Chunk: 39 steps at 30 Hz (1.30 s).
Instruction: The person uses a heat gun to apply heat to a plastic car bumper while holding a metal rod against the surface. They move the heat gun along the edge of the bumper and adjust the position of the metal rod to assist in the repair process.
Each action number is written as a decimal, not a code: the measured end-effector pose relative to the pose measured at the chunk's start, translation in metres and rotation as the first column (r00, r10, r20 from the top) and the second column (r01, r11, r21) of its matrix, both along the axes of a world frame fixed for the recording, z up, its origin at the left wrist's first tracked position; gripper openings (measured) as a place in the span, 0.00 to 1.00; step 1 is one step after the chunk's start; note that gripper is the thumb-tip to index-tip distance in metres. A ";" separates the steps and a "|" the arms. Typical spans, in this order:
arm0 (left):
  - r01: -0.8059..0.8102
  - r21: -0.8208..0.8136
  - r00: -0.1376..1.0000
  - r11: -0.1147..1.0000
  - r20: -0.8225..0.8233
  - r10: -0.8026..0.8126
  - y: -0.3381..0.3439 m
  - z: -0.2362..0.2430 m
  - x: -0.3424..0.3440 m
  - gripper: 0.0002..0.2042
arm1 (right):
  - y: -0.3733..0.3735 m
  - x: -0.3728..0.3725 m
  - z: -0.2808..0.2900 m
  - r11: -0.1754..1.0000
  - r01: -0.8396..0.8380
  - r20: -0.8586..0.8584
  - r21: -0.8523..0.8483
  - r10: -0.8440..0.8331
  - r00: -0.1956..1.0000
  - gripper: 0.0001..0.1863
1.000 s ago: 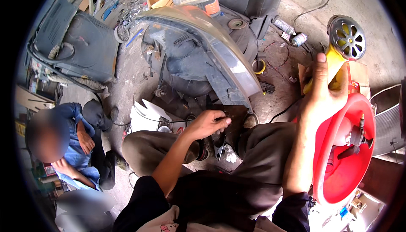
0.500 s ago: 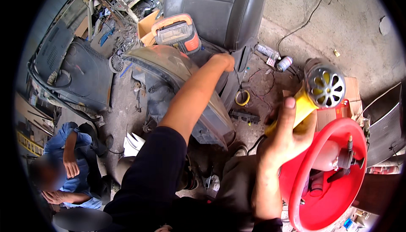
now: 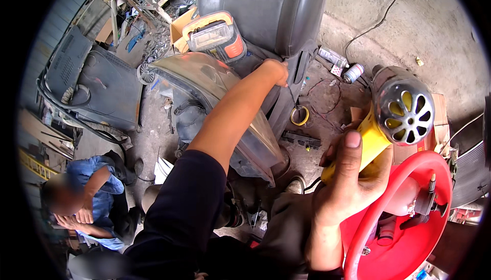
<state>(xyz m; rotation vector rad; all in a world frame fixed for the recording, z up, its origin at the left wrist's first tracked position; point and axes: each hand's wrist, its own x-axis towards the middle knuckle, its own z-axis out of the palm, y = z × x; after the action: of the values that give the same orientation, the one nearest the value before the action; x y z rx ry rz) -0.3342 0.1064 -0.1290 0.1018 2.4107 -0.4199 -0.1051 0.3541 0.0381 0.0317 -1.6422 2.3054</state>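
While right hand [image 3: 353,190] grips yellow-handled tool [image 3: 374,139] | metal head [image 3: 410,121] shiny, petal-slotted | left hand [image 3: 275,71]: hold unclear

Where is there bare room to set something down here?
Best seems the bare grey floor strip between the dark grey boxy casing and the curved, clouded plastic lamp. It's crowded around the yellow tape ring and white cylindrical can. The round red plastic tub, beside the right hand, is partly filled.

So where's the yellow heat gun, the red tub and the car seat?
Yellow heat gun [image 3: 373,142], head view: on its handle.
Red tub [image 3: 409,252], head view: on its bare inside.
Car seat [image 3: 255,13], head view: on its dark padding.
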 end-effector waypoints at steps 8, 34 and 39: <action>0.381 0.494 0.904 0.782 -0.377 -0.202 0.057 0.107 0.120 0.32 | 0.011 -0.002 -0.005 0.976 0.187 -0.045 0.112 -0.183 0.982 0.20; 0.377 0.358 0.387 -0.854 0.777 0.497 0.139 0.016 0.640 0.16 | -0.014 0.065 -0.028 0.794 0.408 -0.518 0.451 -0.140 0.844 0.33; 0.398 0.511 0.398 -0.762 0.652 0.645 0.120 0.057 0.637 0.11 | -0.013 0.084 -0.015 0.811 0.365 -0.518 0.457 -0.091 0.851 0.32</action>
<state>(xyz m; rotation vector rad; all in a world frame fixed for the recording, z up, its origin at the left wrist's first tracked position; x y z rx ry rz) 0.3030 0.2261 -0.0717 -0.6568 1.4014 3.2022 -0.0209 0.3416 0.0233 0.4560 -1.8326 1.4231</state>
